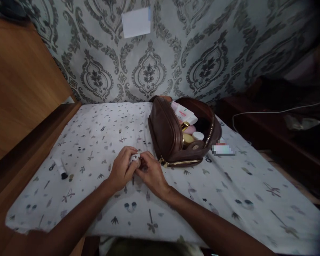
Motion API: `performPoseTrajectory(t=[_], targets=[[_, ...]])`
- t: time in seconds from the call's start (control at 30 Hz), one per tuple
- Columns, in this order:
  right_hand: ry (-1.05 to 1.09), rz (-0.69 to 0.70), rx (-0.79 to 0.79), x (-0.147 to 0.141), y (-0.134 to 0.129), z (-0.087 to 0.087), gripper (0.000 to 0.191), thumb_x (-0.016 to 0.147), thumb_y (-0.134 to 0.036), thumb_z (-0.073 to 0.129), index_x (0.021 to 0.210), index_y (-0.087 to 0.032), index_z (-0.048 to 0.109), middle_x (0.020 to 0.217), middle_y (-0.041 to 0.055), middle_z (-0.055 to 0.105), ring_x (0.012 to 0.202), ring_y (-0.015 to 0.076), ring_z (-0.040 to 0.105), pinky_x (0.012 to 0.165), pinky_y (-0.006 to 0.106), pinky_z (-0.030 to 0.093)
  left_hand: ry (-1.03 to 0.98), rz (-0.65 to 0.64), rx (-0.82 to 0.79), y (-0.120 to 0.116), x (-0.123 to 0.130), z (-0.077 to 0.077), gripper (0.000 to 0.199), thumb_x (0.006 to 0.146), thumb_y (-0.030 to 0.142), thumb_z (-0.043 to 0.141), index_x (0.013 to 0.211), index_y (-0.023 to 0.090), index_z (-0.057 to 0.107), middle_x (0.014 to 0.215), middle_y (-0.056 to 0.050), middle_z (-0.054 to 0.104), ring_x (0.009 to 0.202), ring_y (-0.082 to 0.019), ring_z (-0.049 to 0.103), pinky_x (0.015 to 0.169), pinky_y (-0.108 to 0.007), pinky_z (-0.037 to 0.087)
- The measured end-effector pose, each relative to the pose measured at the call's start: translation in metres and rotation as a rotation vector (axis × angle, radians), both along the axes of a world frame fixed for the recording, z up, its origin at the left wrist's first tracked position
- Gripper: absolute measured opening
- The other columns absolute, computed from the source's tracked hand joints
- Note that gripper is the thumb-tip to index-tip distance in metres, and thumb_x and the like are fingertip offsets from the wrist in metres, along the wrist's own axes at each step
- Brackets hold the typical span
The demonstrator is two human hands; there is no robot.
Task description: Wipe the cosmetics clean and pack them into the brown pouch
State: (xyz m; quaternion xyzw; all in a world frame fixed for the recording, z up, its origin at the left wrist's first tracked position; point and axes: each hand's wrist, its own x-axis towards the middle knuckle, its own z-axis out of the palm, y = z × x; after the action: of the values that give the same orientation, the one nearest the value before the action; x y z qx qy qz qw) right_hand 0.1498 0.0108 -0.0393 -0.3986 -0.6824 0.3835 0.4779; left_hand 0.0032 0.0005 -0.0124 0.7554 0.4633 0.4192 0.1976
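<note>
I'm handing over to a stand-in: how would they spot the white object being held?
Find the brown zippered bag on the printed white cloth. At its near left corner, the left hand and right hand meet. The small white object, partly hidden, shows between their fingers; unlike the white tube in the bag, it is held.

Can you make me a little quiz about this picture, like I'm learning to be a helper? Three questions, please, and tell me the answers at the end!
1. True or false: the brown bag is open, with things showing inside.

2. Pick one. What is at the fingers of the left hand and the right hand?
A) a red ball
B) a small whitish thing
C) a green spoon

3. Fill the gap: the white stick with a dark tip lies on the ____ side of the picture, away from both hands.

Key: 1. True. 2. B. 3. Left.
</note>
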Motion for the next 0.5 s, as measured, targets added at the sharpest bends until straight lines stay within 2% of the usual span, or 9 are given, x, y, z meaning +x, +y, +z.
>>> performPoseTrajectory(t=[0.13, 0.23, 0.37, 0.5], targets=[[0.087, 0.05, -0.043, -0.002, -0.002, -0.001, 0.021, 0.073, -0.017, 0.072, 0.092, -0.022, 0.064, 0.091, 0.0028, 0.06, 0.081, 0.018, 0.057, 0.075, 0.031, 0.048, -0.302, 0.068, -0.258, 0.002, -0.001, 0.003, 0.02, 0.094, 0.039, 0.052, 0.093, 0.02, 0.057, 0.086, -0.002, 0.059, 0.082, -0.018, 0.057, 0.078, -0.03, 0.045], [0.26, 0.105, -0.195, -0.004, -0.003, -0.001, 0.031, 0.069, -0.022, 0.079, 0.097, -0.023, 0.065, 0.096, 0.0027, 0.062, 0.085, 0.0176, 0.059, 0.077, 0.03, 0.05, -0.443, 0.093, -0.353, 0.005, -0.002, 0.0, 0.03, 0.092, 0.048, 0.055, 0.086, 0.019, 0.057, 0.076, 0.001, 0.059, 0.07, -0.015, 0.054, 0.068, -0.027, 0.044], [0.534, 0.168, -0.471, -0.007, 0.0, 0.001, 0.043, 0.06, -0.03, 0.088, 0.095, -0.023, 0.063, 0.094, 0.0, 0.068, 0.084, 0.0155, 0.064, 0.08, 0.03, 0.052, -0.523, 0.105, -0.385, 0.01, -0.003, -0.011, 0.04, 0.095, 0.054, 0.048, 0.093, 0.017, 0.063, 0.082, -0.002, 0.065, 0.072, -0.015, 0.058, 0.069, -0.026, 0.046], [0.744, 0.183, -0.622, -0.006, 0.005, 0.003, 0.046, 0.058, -0.033, 0.091, 0.094, -0.022, 0.064, 0.093, -0.0001, 0.071, 0.08, 0.0142, 0.066, 0.075, 0.028, 0.054, -0.54, 0.092, -0.407, 0.011, -0.004, -0.017, 0.044, 0.096, 0.055, 0.046, 0.105, 0.017, 0.066, 0.094, -0.004, 0.069, 0.081, -0.017, 0.062, 0.079, -0.029, 0.049]])
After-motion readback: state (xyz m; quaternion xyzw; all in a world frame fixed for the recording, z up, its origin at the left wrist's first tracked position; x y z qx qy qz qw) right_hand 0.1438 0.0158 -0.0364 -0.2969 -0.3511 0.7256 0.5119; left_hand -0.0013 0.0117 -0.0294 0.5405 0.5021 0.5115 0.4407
